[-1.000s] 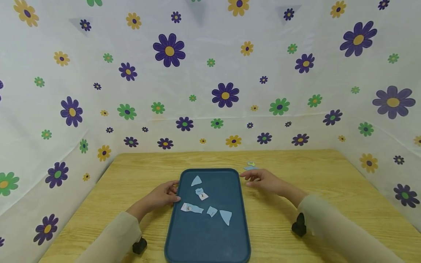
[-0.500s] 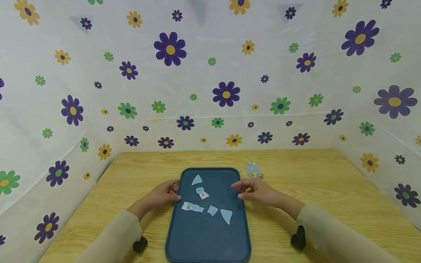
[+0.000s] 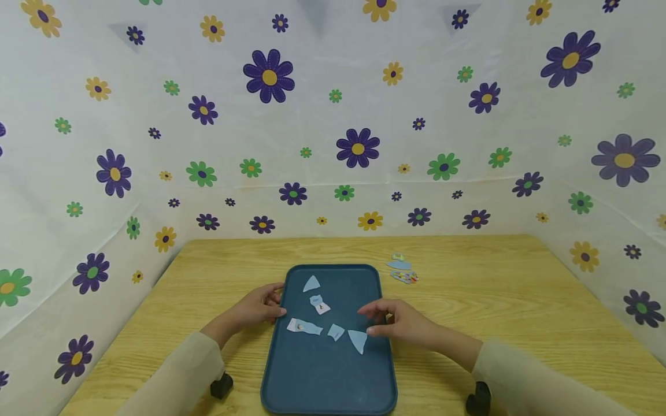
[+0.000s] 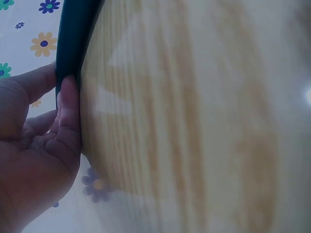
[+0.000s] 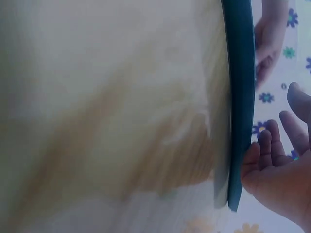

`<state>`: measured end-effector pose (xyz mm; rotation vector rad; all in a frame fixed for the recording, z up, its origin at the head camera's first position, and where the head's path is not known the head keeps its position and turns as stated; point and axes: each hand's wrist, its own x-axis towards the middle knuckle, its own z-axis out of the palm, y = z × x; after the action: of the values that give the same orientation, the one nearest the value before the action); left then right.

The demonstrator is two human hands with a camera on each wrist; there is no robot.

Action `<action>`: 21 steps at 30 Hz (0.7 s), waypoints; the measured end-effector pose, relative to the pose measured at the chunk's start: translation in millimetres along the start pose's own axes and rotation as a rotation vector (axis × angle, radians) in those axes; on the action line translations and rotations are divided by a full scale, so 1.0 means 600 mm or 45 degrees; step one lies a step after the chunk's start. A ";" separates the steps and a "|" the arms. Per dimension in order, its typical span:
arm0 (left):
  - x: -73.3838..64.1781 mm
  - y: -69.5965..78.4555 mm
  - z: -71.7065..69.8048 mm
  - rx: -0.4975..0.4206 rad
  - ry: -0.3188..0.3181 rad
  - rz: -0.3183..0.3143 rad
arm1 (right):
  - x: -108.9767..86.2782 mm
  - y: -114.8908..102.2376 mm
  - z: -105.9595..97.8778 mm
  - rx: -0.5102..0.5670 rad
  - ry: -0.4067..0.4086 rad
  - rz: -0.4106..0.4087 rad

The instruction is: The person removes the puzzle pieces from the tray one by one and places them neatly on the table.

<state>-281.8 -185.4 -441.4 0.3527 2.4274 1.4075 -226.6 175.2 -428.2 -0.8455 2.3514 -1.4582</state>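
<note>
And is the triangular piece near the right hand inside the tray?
Inside: the head view shows the triangular piece lying on the tray, within its rim.

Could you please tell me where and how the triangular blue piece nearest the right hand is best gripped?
I'd pinch the triangular piece by its far right corner, coming from the right: the right hand is beside that corner, while a smaller piece lies close on the left. The triangular piece lies flat on the tray, so an edge may need lifting first.
</note>
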 end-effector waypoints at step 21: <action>-0.001 0.000 0.000 0.003 -0.002 0.010 | -0.004 0.015 0.041 -0.279 0.100 -0.034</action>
<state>-281.1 -185.7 -441.5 0.3645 2.4290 1.4070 -215.8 161.4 -447.7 -0.8893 2.6040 -1.2812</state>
